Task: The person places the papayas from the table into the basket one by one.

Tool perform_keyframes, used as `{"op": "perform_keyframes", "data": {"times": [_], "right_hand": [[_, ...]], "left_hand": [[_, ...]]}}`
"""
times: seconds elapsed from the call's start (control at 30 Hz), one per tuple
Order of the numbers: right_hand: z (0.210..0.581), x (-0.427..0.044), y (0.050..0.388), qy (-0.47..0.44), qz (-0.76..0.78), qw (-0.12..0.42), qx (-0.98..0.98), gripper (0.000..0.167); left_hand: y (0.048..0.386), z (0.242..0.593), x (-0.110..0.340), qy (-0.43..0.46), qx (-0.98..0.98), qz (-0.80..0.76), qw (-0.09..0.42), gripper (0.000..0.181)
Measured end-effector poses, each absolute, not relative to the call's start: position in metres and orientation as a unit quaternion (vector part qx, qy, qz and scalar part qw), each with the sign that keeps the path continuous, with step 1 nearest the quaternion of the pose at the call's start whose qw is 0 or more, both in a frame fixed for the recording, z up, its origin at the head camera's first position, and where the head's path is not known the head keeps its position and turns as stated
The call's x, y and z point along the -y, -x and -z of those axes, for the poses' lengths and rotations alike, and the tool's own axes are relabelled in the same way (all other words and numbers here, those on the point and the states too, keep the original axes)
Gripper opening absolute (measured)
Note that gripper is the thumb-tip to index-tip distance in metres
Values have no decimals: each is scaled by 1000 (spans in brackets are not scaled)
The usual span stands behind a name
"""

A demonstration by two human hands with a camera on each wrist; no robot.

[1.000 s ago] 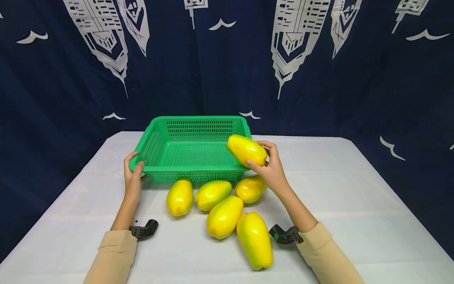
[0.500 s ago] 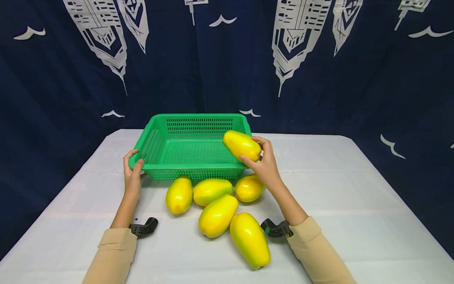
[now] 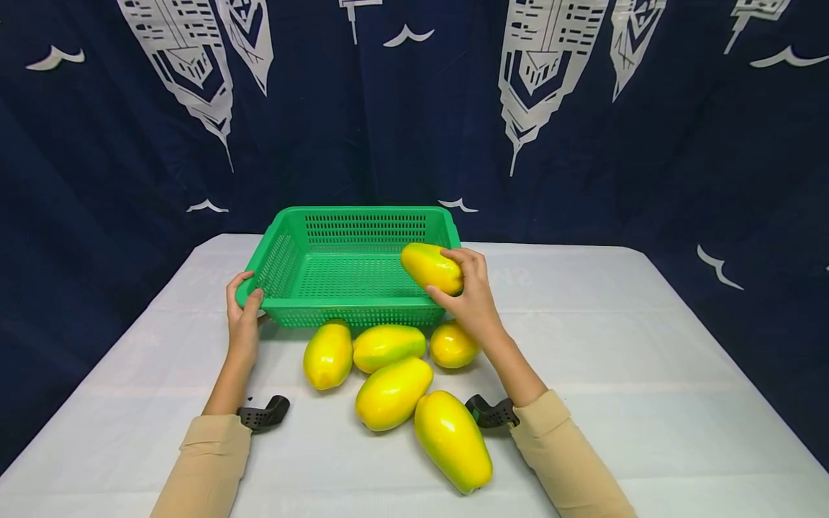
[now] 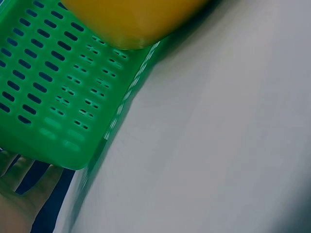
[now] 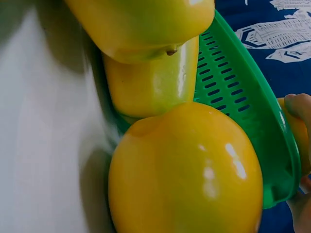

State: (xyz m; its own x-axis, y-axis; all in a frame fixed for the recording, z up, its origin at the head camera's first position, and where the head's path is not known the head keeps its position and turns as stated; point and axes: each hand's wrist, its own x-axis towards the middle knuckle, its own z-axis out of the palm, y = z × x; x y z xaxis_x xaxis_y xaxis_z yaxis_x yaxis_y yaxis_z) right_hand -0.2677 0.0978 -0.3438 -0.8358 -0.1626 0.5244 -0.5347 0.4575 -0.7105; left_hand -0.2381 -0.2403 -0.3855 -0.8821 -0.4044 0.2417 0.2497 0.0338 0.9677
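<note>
With left hand (image 3: 242, 320) grips green basket (image 3: 350, 277) at near-left corner, with right hand (image 3: 471, 296) pinches one yellow fruit (image 3: 427, 267) above near-right rim, can't tell rim contact, with five other fruits (image 3: 391, 394) on white tablecloth (image 3: 615, 360) in front of the basket and dark blue curtain (image 3: 401, 129) behind.

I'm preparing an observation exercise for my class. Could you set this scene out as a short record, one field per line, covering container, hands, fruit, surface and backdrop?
Container: green basket, slotted walls, no fruit on its visible floor
Left hand: grips the basket's near left corner
Right hand: holds a yellow fruit at the basket's right side
Other fruit: five yellow fruits on the near side of the basket, some tinged green
Surface: table with white covering
Backdrop: dark blue curtain with white printed shapes
</note>
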Motion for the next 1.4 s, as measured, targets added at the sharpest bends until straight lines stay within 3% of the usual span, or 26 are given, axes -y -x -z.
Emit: {"op": "perform_keyframes", "data": {"times": [0.3, 0.6, 0.83, 0.93, 1.4], "right_hand": [[348, -95, 270, -211, -420, 216, 856, 57], [345, -93, 274, -199, -411, 184, 870, 57], [348, -94, 274, -204, -395, 166, 880, 32], [350, -94, 274, -204, -394, 169, 880, 29], [352, -97, 271, -211, -391, 152, 883, 40]], "left_hand": [[240, 386, 239, -64, 680, 693, 231, 36], [240, 383, 240, -62, 685, 690, 226, 39], [241, 383, 240, -64, 683, 691, 227, 39], [241, 383, 239, -62, 684, 691, 226, 39], [239, 386, 240, -67, 677, 696, 229, 39]]}}
